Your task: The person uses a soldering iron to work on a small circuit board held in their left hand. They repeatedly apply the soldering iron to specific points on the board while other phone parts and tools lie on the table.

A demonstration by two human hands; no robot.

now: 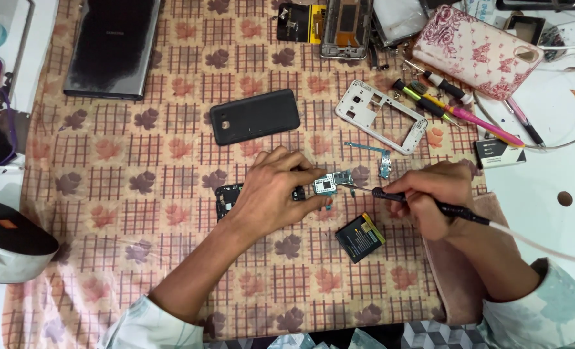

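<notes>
Both hands busy: left [276, 189] pinning circuit board [332, 183], right [429, 194] gripping soldering iron [423, 203]

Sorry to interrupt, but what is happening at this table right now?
A person is working on a taken-apart phone over a leaf-patterned cloth. The left hand pins a small circuit board down, while the right hand holds a black corded tool like a pen, its tip at the board's edge. A black battery lies just below, a black back cover and a white phone frame above, with screwdrivers nearby.
</notes>
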